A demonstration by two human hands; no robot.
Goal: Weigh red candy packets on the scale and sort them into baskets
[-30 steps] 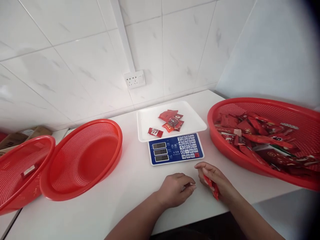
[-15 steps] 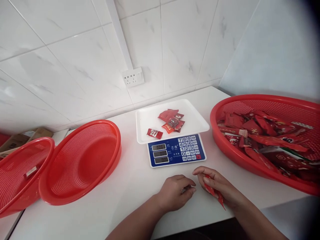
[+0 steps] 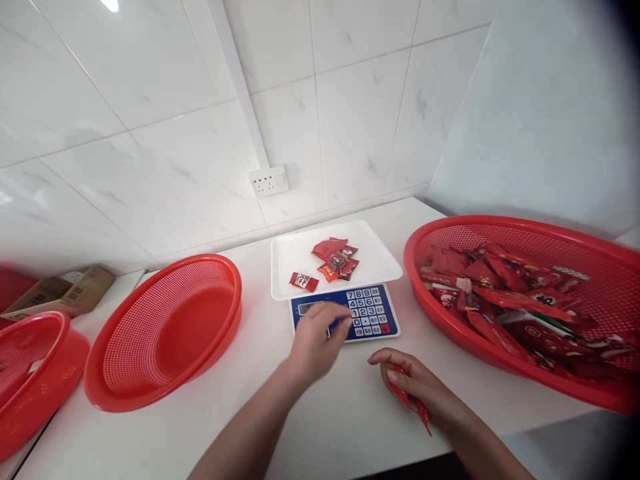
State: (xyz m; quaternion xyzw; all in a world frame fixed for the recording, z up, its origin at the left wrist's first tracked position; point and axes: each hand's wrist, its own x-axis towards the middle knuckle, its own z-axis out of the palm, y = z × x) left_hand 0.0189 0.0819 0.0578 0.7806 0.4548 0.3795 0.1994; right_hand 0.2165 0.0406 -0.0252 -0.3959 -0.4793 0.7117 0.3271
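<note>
My left hand [image 3: 317, 339] is raised over the front of the blue electronic scale [image 3: 373, 312], its curled fingers hovering above the display panel; I cannot make out anything in it. My right hand [image 3: 413, 385] rests on the white counter just in front of the scale and is closed round a red snack packet [image 3: 414, 407]. The scale's white tray [image 3: 383, 247] carries several small red packets [image 3: 334, 259]. One of them [image 3: 303, 281] lies apart at the tray's front left.
A large red mesh basket [image 3: 525, 230] full of red packets stands at the right. A red mesh basket [image 3: 165, 330] with nothing in it sits at the left, another [image 3: 35, 373] beyond it. Cardboard boxes [image 3: 65, 293] lie by the tiled wall, and a socket [image 3: 269, 180] is above the scale.
My left hand has lifted off the counter and moved forward over the scale's panel. My right hand stays on the counter with the packet. The view has tilted slightly.
</note>
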